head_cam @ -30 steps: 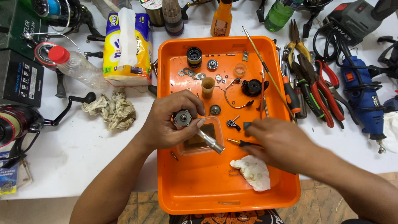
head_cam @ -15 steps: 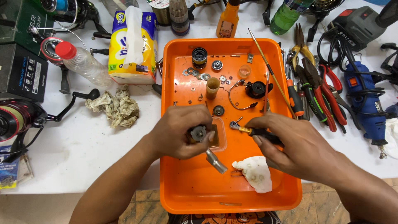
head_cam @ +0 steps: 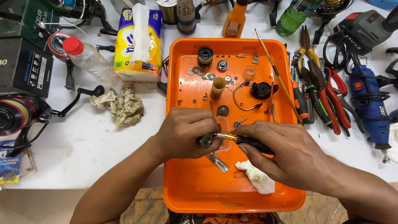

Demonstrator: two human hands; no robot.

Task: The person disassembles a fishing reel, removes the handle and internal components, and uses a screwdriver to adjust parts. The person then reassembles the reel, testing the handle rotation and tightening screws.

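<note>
A white worktable (head_cam: 103,157) carries the whole job, and in its middle sits a large orange tray (head_cam: 199,191) with both hands working over its centre. To the right of the tray lie a blue rotary tool (head_cam: 367,103) and a row of pliers (head_cam: 327,95); to the left are a pack of tissues (head_cam: 139,41), a clear plastic bottle with a red cap (head_cam: 87,58), a crumpled rag (head_cam: 120,103) and a fishing reel (head_cam: 16,114) at the table's edge. Judging by what lies loose in the tray, the stripping-down looks well advanced: a black spool (head_cam: 205,56), a scatter of washers (head_cam: 205,74), a tan sleeve (head_cam: 217,87), a wire bail with its black rotor part (head_cam: 259,90) and a small gear (head_cam: 223,110) are already off and set apart in the upper half, while the piece in hand remains to be dealt with. A soiled white cloth (head_cam: 257,178) lies just below the right hand. The left hand (head_cam: 182,132) is curled closed around a small dark reel body (head_cam: 206,140), fingers pressed tight to it, a metal stem (head_cam: 217,161) jutting down from under it. The right hand (head_cam: 286,153) is pinched round the black handle of a screwdriver (head_cam: 244,141), whose brass collar meets the reel body; the tip itself is too small to make out.
</note>
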